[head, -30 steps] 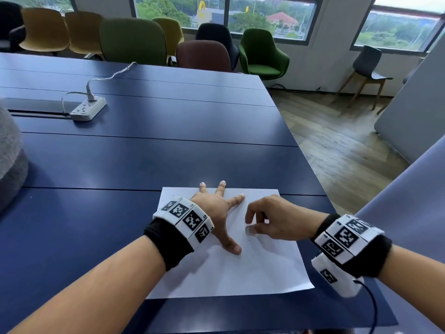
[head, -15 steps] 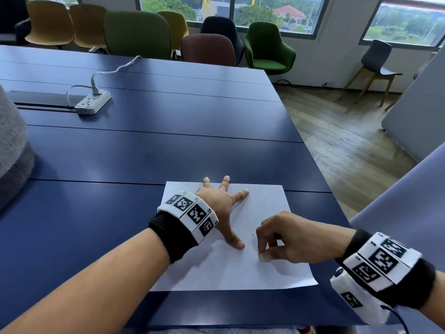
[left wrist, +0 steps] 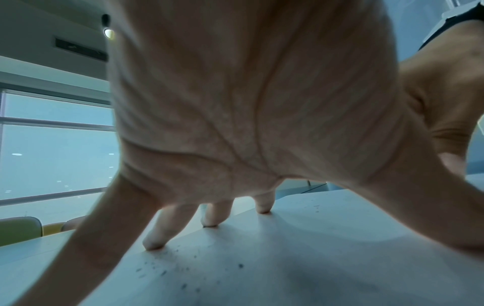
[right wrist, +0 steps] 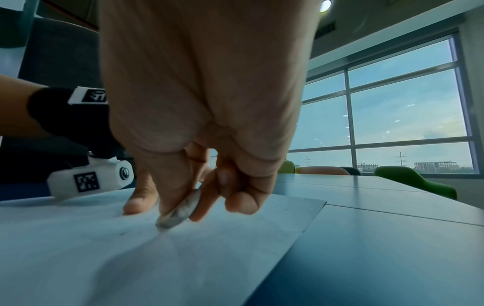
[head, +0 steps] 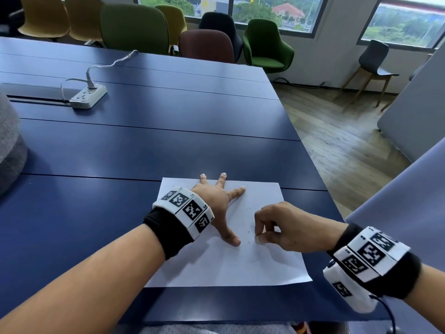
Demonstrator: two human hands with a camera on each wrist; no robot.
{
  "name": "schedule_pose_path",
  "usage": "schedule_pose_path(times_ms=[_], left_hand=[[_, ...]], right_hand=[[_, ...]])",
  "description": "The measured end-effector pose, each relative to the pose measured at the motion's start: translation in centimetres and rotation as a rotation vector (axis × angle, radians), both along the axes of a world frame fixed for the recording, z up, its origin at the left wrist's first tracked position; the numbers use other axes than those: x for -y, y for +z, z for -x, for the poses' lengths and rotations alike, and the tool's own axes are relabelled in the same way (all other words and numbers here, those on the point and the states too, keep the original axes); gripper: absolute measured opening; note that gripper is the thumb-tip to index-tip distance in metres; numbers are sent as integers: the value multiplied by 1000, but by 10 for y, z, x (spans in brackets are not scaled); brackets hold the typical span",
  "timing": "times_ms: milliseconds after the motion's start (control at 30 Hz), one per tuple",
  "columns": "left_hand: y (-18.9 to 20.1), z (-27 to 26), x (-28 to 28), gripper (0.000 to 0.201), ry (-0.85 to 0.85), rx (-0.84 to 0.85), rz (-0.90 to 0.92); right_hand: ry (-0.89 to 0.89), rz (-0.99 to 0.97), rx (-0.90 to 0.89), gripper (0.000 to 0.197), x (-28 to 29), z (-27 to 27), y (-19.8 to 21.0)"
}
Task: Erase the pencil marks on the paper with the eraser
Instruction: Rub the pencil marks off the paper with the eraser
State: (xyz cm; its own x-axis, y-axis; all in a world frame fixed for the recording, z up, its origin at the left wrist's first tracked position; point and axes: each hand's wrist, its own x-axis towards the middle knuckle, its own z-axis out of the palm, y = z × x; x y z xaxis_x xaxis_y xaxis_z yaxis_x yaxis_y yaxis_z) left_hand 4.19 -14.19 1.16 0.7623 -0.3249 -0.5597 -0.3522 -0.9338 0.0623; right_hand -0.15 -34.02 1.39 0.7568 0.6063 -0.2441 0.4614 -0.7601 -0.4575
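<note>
- Two frames back, my right hand (head: 279, 227) worked farther up the paper (head: 224, 263); it now pinches the eraser (head: 258, 240) lower, near my left thumb.
- My left hand (head: 216, 203) stays spread flat, pinning the sheet.
- Faint pencil marks (head: 248, 233) remain beside the eraser, so I judge erasing unfinished.
- No containers are visible on the table (head: 120, 145).

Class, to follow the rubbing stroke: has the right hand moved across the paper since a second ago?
Yes. The right hand slid toward the paper's near edge, away from its far edge.
</note>
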Motion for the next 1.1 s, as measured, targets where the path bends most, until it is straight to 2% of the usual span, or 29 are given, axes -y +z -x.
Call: schedule_pose_path(times_ms=[167, 300, 467, 633, 767, 900, 1033, 1100], left_hand=[[2, 1, 1, 135, 2, -3, -8], [2, 1, 1, 135, -1, -1, -9], [1, 0, 0, 135, -3, 8, -13], [2, 1, 0, 134, -1, 4, -10], [1, 1, -1, 134, -2, 12, -6], [0, 1, -1, 134, -1, 12, -5], [2, 1, -2, 134, -5, 10, -3], [2, 1, -2, 133, -7, 13, -1]], right_hand=[[82, 57, -140, 5, 1, 9, 4], [-51, 10, -48, 8, -1, 7, 2], [25, 1, -86, 7, -7, 29, 1], [-60, -13, -53, 11, -3, 21, 0], [29, 1, -78, 11, -13, 30, 1], [-53, -8, -46, 11, -8, 15, 2], [64, -3, -63, 11, -19, 29, -2], [42, 12, -62, 12, -20, 22, 0]])
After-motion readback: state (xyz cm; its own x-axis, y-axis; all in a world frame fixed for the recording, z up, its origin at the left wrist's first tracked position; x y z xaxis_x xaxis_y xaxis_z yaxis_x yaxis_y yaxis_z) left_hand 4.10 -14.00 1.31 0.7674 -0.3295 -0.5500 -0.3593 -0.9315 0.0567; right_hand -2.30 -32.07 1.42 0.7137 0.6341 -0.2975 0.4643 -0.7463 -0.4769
